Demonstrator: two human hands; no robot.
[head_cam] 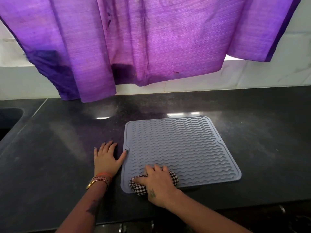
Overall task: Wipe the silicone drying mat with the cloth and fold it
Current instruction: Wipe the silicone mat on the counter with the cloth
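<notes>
While your right hand (pixel 156 184) presses a bunched checked cloth (pixel 173 178) on the near left corner of the mat (pixel 181 148), your fingers are curled around the cloth and hold it tight. Your left hand (pixel 107 157) lies flat and open just left of the mat, holding nothing, with the thumb tip touching the mat's left edge.

The grey mat lies flat on the dark counter (pixel 58 148). It looks soft, bendy and light, so it may slide when you rub. Keep that left hand on its edge. Its wavy ridges may catch the cloth a little. To fold it, I think you should take it by a bare edge or corner.

A purple curtain (pixel 134 39) hangs beyond the mat, well clear of it. A sink (pixel 8 118) sits far to the mat's left. Nothing blocks you.
</notes>
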